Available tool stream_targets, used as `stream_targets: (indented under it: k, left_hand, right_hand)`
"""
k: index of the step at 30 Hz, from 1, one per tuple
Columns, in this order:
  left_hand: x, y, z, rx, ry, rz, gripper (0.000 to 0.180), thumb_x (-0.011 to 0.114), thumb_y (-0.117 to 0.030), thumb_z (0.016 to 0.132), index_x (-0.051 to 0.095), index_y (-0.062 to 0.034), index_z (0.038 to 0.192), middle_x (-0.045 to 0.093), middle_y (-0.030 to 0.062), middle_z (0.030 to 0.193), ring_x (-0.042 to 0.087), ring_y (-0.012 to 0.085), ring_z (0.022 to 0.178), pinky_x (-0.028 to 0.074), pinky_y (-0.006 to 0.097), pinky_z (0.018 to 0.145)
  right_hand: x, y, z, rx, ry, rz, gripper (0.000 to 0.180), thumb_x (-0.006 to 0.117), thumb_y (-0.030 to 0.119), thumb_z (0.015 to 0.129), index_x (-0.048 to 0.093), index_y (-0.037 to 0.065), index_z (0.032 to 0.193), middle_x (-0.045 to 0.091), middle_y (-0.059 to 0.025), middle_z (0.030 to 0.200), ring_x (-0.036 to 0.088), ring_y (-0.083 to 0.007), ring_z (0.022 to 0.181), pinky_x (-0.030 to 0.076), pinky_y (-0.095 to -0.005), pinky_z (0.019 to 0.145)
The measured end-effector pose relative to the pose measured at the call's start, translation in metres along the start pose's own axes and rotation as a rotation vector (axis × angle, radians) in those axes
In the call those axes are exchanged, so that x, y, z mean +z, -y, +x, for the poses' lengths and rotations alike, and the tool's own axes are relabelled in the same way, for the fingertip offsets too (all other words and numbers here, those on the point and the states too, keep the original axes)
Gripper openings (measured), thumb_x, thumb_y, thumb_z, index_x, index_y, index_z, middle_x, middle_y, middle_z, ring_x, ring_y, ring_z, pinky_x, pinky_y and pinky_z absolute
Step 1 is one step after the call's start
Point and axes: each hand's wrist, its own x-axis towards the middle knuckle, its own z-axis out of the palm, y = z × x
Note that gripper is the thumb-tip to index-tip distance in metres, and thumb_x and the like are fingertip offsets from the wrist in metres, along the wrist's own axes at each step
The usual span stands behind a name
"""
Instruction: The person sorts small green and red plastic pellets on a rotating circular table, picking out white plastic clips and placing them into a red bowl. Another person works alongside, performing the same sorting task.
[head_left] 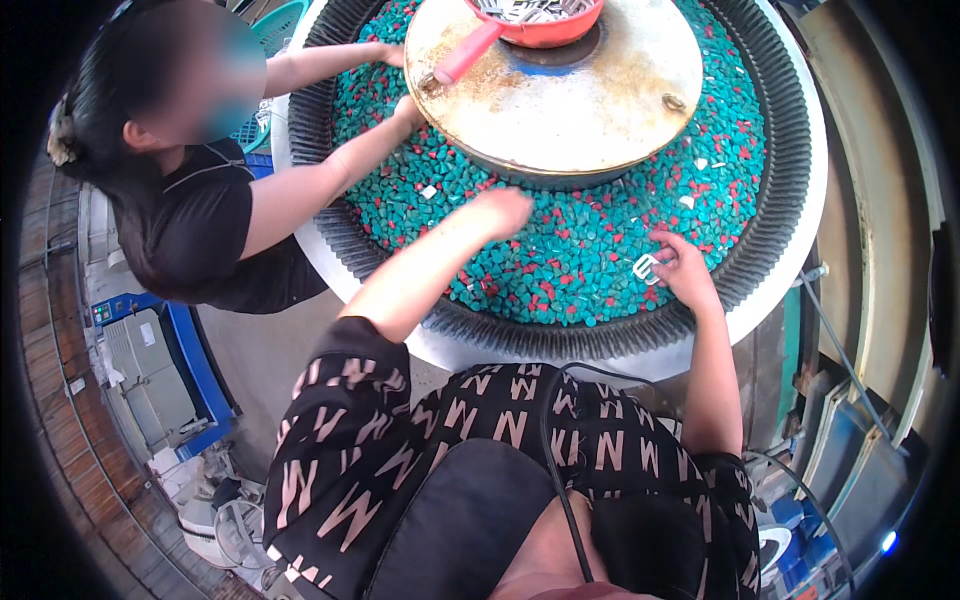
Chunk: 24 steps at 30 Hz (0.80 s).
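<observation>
My right hand point(685, 272) is over the right part of a bed of small green and red tumbling stones point(560, 265). Its thumb and fingers pinch a flat white E-shaped piece point(645, 268). Near the middle, my left hand point(505, 212) is low over the stones, just in front of the round lid-like centre. That hand looks curled, but it is blurred and its fingertips are hidden. Small pale pieces lie among the stones, one point(687, 202) beyond my right hand and another point(429, 191) to the left of my left hand.
A large round tub with a ribbed black wall point(600, 340) and a pale outer rim point(800, 230) holds the stones. Its worn round centre cover point(590, 110) carries a red handled pan point(550, 25) of metal pieces. A co-worker point(210, 220) reaches in from the left with both hands.
</observation>
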Motion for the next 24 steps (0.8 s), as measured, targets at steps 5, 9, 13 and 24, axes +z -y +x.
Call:
stream_targets:
  k: [5,9,13,24]
  left_hand:
    - [0.085,0.033,0.016,-0.062,-0.246,-0.182,0.035,0.061,-0.006,0.073,0.06,-0.0115,0.108,0.062,0.0121,0.108,0.06,0.03,0.1,0.049,0.04,0.086]
    - [0.078,0.04,0.002,-0.033,-0.129,-0.167,0.034,0.066,-0.01,0.071,0.059,-0.0126,0.104,0.062,0.0083,0.11,0.059,0.0285,0.103,0.046,0.046,0.088]
    - [0.093,0.041,0.021,0.011,-0.309,-0.234,0.046,0.066,-0.012,0.073,0.055,-0.0158,0.117,0.047,0.0071,0.133,0.052,0.0295,0.115,0.043,0.043,0.095]
    - [0.101,0.059,-0.007,0.286,0.555,-0.685,0.045,0.075,-0.01,0.068,0.065,-0.0154,0.112,0.064,0.0065,0.108,0.061,0.0188,0.089,0.055,0.033,0.072]
  right_hand:
    - [-0.004,0.042,0.009,-0.042,-0.079,0.281,0.038,0.062,-0.005,0.079,0.057,0.005,0.115,0.063,-0.0038,0.086,0.057,-0.0059,0.064,0.044,-0.019,0.051]
    - [-0.011,0.122,0.033,-0.305,-0.207,0.312,0.026,0.062,0.002,0.083,0.061,0.002,0.109,0.062,-0.0032,0.087,0.055,-0.0061,0.062,0.042,-0.0206,0.047]
    - [-0.017,0.223,0.082,-0.78,-0.383,0.334,0.032,0.064,0.008,0.083,0.058,0.001,0.114,0.064,-0.0076,0.099,0.062,-0.0139,0.084,0.051,-0.0269,0.067]
    - [-0.038,0.102,0.09,-0.468,-0.912,0.309,0.02,0.068,0.013,0.082,0.067,0.0,0.097,0.067,-0.0078,0.09,0.062,-0.0133,0.085,0.049,-0.0266,0.079]
